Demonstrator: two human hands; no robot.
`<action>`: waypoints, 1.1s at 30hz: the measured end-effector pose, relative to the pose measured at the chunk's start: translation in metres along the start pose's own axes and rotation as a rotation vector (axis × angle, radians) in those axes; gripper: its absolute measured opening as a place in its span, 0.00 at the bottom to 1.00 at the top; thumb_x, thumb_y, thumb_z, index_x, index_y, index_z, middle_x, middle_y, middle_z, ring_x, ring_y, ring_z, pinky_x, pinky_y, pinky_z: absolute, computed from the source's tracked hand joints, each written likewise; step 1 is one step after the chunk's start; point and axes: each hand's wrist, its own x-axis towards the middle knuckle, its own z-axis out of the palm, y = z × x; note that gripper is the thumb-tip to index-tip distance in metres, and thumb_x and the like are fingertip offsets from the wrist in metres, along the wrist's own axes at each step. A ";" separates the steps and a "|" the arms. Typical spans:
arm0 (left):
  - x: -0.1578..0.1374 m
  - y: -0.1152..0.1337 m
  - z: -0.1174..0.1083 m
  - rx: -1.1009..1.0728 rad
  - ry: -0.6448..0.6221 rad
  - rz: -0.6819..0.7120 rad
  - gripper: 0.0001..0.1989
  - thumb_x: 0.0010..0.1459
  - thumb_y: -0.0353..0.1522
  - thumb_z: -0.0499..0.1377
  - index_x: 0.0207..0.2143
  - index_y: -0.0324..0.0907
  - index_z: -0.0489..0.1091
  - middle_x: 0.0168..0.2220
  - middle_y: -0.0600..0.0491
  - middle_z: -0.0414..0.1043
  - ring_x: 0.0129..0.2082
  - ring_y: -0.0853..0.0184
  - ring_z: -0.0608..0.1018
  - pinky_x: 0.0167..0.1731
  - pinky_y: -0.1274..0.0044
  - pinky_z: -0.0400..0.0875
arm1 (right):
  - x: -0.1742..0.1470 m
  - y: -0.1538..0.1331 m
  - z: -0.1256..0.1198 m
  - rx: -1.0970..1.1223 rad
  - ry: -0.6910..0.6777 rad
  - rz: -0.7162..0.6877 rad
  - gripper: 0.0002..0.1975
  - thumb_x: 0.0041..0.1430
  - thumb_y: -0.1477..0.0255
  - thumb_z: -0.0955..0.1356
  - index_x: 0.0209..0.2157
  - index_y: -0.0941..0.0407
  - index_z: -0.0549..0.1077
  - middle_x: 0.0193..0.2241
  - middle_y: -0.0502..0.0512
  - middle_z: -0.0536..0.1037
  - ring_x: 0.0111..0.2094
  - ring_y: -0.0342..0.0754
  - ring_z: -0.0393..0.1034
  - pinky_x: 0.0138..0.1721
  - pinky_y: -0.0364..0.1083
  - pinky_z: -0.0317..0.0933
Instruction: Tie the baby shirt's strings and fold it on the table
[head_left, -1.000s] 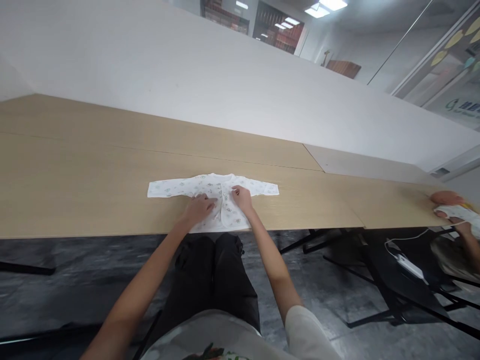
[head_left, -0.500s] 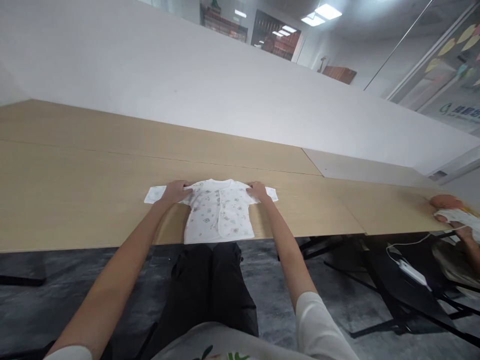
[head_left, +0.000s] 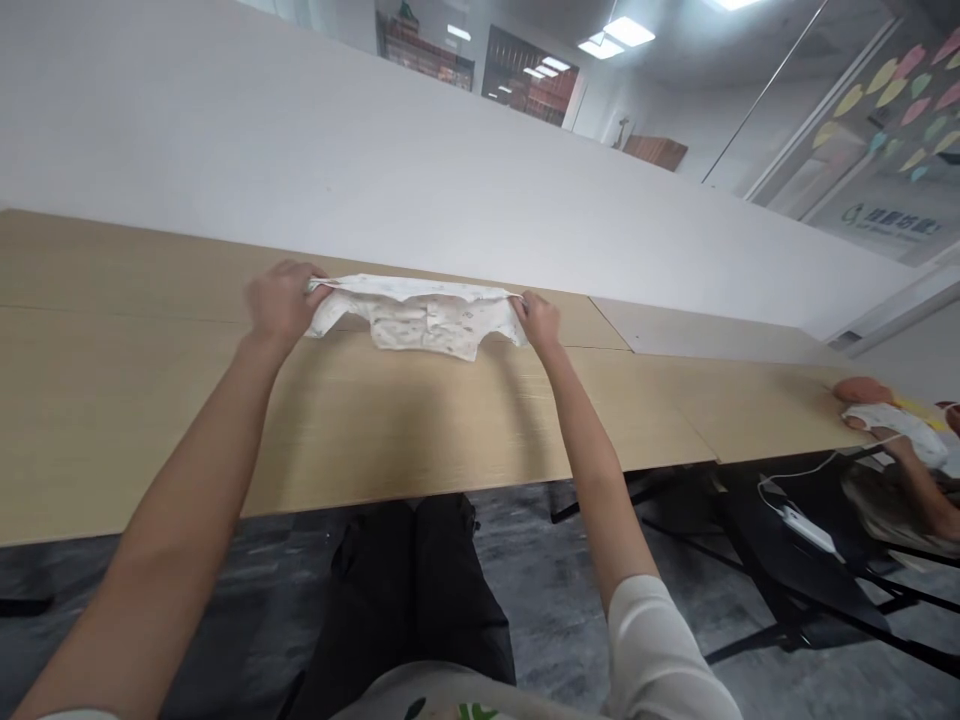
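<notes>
A small white baby shirt (head_left: 427, 322) with a light print is stretched between my hands, raised above the table. Its upper edge is pulled taut and the body hangs below, with shadows on the wood underneath. My left hand (head_left: 285, 300) grips the shirt at its left sleeve and is slightly blurred. At the other end my right hand (head_left: 538, 318) pinches the right shoulder or sleeve; exactly which part is hidden by the folds.
The long wooden table (head_left: 187, 420) runs along a white wall (head_left: 300, 150). At the far right lies a doll (head_left: 862, 390) with another person's arm (head_left: 911, 475) by it. Black chairs (head_left: 765, 530) stand below, one carrying a white power strip (head_left: 810, 530).
The shirt lay flat on the table with my hands on its sleeves. Both hands have lifted it up and away from me, and it now hangs between them.
</notes>
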 end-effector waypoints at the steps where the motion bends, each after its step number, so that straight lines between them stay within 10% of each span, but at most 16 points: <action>1: -0.007 -0.003 -0.003 -0.002 -0.001 0.017 0.25 0.67 0.45 0.50 0.50 0.33 0.72 0.48 0.44 0.73 0.48 0.62 0.71 0.47 0.74 0.61 | -0.005 0.001 -0.002 -0.019 -0.016 -0.050 0.21 0.72 0.62 0.55 0.39 0.60 0.72 0.36 0.63 0.77 0.36 0.50 0.69 0.33 0.43 0.51; 10: -0.147 -0.027 0.027 0.134 -0.464 -0.114 0.18 0.61 0.42 0.56 0.44 0.40 0.77 0.46 0.47 0.77 0.45 0.56 0.75 0.40 0.72 0.67 | -0.138 0.009 0.031 -0.028 -0.509 -0.566 0.11 0.70 0.73 0.59 0.43 0.59 0.72 0.39 0.64 0.77 0.39 0.51 0.70 0.38 0.46 0.60; 15: -0.212 -0.033 0.032 0.060 -0.418 -0.106 0.19 0.61 0.40 0.52 0.42 0.42 0.78 0.44 0.46 0.77 0.46 0.53 0.75 0.43 0.66 0.70 | -0.200 0.013 0.032 -0.042 -0.534 -0.650 0.14 0.67 0.82 0.58 0.44 0.57 0.73 0.40 0.61 0.78 0.40 0.50 0.71 0.39 0.46 0.63; 22: -0.255 -0.043 0.022 -0.085 -0.189 0.004 0.19 0.60 0.40 0.48 0.41 0.41 0.75 0.47 0.41 0.74 0.52 0.54 0.74 0.57 0.64 0.65 | -0.238 0.033 0.021 -0.086 -0.463 -0.288 0.15 0.64 0.81 0.61 0.47 0.59 0.75 0.44 0.64 0.78 0.46 0.53 0.71 0.45 0.47 0.64; 33: -0.273 -0.020 -0.006 -0.021 -0.262 -0.026 0.18 0.58 0.37 0.48 0.44 0.44 0.72 0.48 0.45 0.75 0.52 0.51 0.74 0.53 0.59 0.66 | -0.270 0.049 0.024 0.174 -0.190 0.311 0.25 0.51 0.86 0.57 0.42 0.59 0.80 0.43 0.63 0.79 0.47 0.53 0.72 0.52 0.50 0.62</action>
